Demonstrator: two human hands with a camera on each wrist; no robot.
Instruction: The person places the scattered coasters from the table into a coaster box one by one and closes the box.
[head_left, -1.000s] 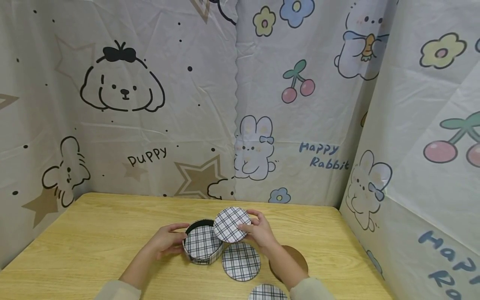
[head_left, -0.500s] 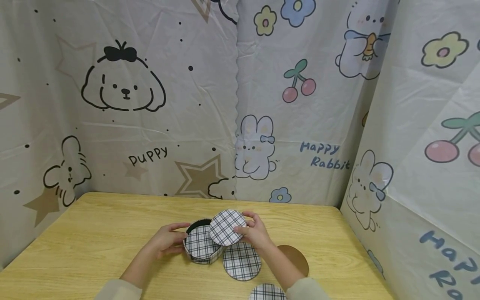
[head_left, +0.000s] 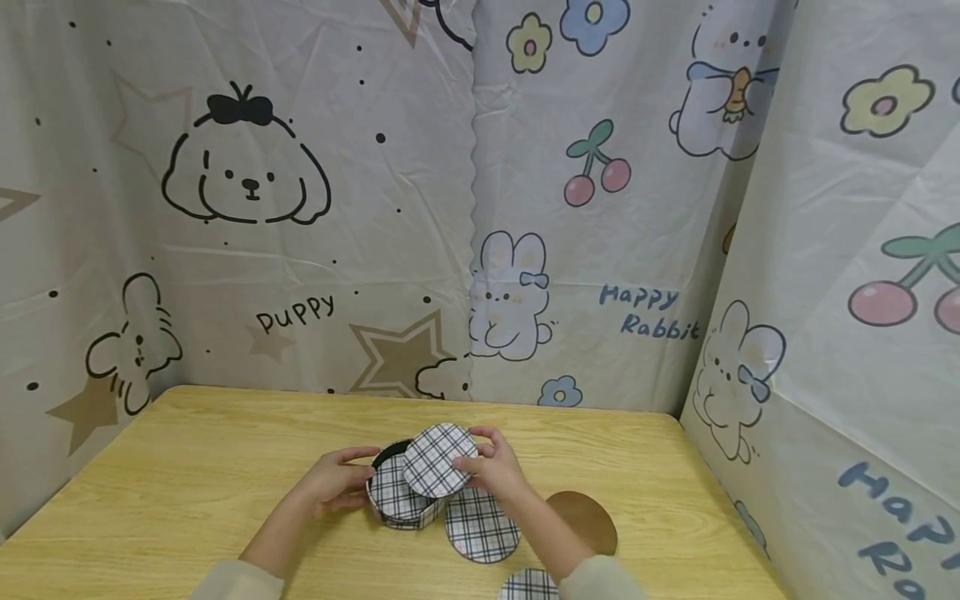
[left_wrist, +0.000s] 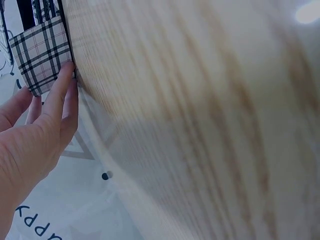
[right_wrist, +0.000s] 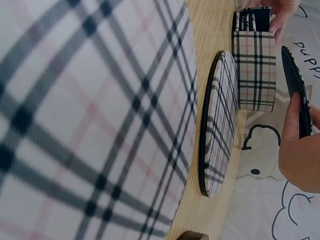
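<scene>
With fingers and thumb of the left hand [head_left: 339,479], grips the left side of the plaid box [left_wrist: 42,57], just right of the fingertips. Shows an inner coaster [head_left: 390,492] lying within the box. Pinches a raised coaster [head_left: 438,460] in the right hand [head_left: 491,467], with thumb on the plaid face and other fingers at the far right edge. Extends it leftward past the fingertips, tilted, dark side down, over the box's right part as seen from the head. Rightward on the table [head_left: 285,442], shows a flat coaster [head_left: 482,527] just beside the box, then a cropped coaster [head_left: 528,585] and a brown disc [head_left: 588,518].
</scene>
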